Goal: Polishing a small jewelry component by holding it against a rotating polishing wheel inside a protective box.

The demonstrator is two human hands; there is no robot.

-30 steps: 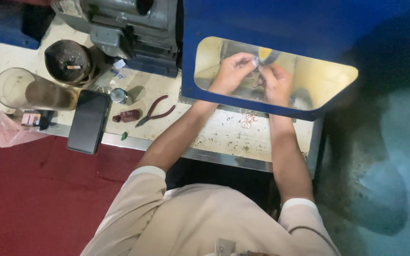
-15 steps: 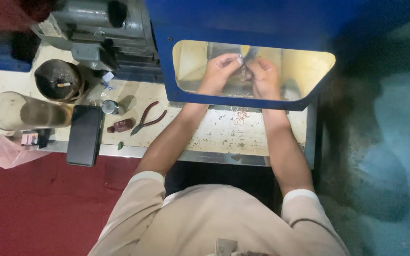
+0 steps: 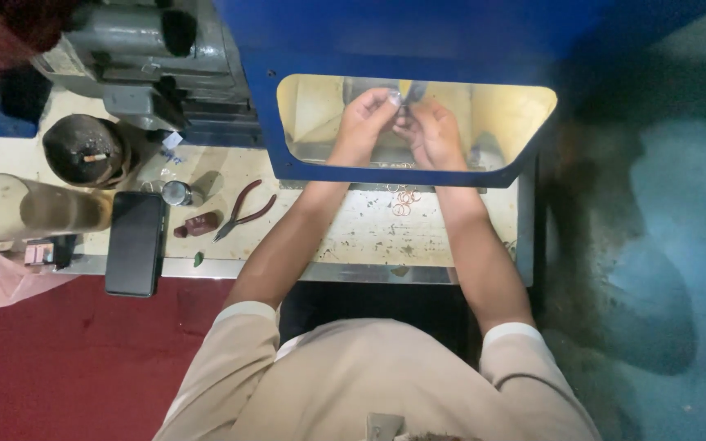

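Observation:
Both my hands reach through the lit opening of a blue hood [image 3: 418, 175]. My left hand [image 3: 363, 124] pinches a small shiny metal piece [image 3: 396, 99] at its fingertips. My right hand [image 3: 435, 135] is closed close against it, fingers meeting the left hand's at the same small piece. What sits behind the hands inside the hood is hidden. A few thin rings [image 3: 404, 201] lie on the cream bench [image 3: 353, 237] just outside the opening, between my forearms.
Red-handled pliers [image 3: 243, 211], a small dark red object [image 3: 198, 224], a small round tin [image 3: 176, 193], a black phone [image 3: 135, 242], a clear cylinder [image 3: 30, 208] and a dark bowl [image 3: 85, 149] lie left. A grey machine [image 3: 149, 57] stands behind. Red floor lies below the bench.
The view has shifted so the hood and bench sit further left and lower. My hands stay together inside the opening, still working the small piece.

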